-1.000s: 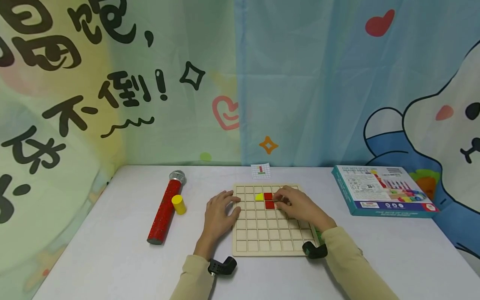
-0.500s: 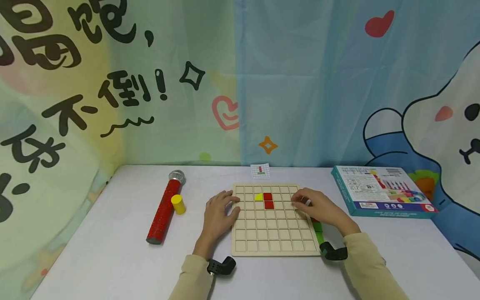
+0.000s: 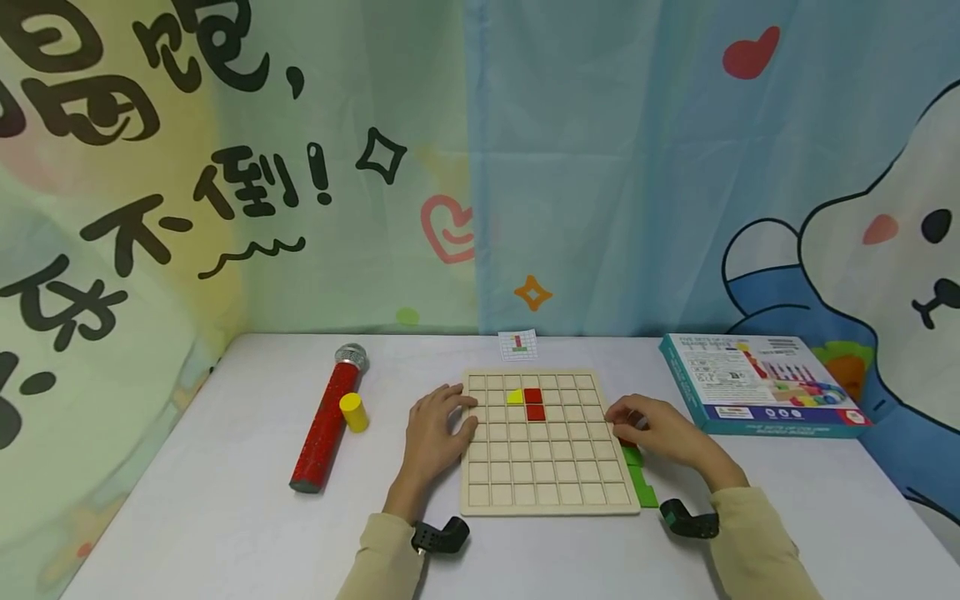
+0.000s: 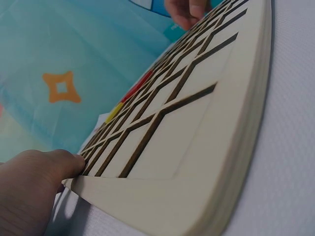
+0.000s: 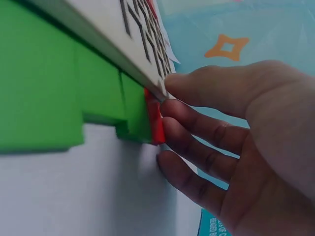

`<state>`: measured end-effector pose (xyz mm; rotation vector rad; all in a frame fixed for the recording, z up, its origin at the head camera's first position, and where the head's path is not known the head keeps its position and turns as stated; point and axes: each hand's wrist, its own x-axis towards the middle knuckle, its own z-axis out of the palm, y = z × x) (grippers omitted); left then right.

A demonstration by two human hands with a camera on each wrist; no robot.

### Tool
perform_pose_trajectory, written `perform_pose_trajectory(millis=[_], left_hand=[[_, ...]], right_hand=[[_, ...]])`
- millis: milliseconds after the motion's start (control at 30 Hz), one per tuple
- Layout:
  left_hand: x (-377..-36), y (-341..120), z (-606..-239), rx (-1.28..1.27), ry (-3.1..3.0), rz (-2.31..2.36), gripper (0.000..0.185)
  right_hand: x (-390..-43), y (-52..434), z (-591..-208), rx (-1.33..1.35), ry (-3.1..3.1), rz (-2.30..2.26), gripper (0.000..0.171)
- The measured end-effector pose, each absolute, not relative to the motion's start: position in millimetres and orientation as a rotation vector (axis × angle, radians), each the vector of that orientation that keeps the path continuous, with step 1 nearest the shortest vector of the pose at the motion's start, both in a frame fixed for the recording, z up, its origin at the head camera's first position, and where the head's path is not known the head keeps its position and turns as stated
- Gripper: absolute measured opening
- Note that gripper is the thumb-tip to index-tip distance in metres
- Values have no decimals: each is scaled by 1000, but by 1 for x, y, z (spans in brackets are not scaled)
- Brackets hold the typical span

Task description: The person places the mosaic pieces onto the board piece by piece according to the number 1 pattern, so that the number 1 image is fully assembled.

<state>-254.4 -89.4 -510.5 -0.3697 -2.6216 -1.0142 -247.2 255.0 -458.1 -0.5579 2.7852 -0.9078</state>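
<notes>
Left hand [image 3: 433,429]: fingers relaxed and flat on the board's [image 3: 547,500] left edge, holding nothing, likely steadying it. Right hand [image 3: 660,429]: curled fingers [image 5: 197,130] touch a red tile [image 5: 156,123] at the board's right edge; whether they grip it, cannot tell. Green tiles [image 3: 639,475] sit on the counter [image 3: 225,517] just nearside of those fingers, stacked handy.

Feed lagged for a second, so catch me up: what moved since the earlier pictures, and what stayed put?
The right hand left the grid board near the red tiles and moved right, off the board's edge; its fingertips now touch a red piece beside the green pieces. The left hand stayed at the board's left edge. Yellow tile and red tiles unchanged.
</notes>
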Motion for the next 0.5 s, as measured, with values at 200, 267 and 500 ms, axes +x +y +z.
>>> perform_pose_trajectory(millis=[200,267,500], left_hand=[[-254,-87,-512,-380,-2620,-1025,22],[-254,-87,-512,-379,-2623,-1019,22],[-253,-89,-510,-374,-2619,-1003,22]], right_hand=[[-243,263,-461,-571,2814,-904,12],[-242,265,-460,-572,2816,-899,10],[-241,266,-457,-510,2789,-883,19]])
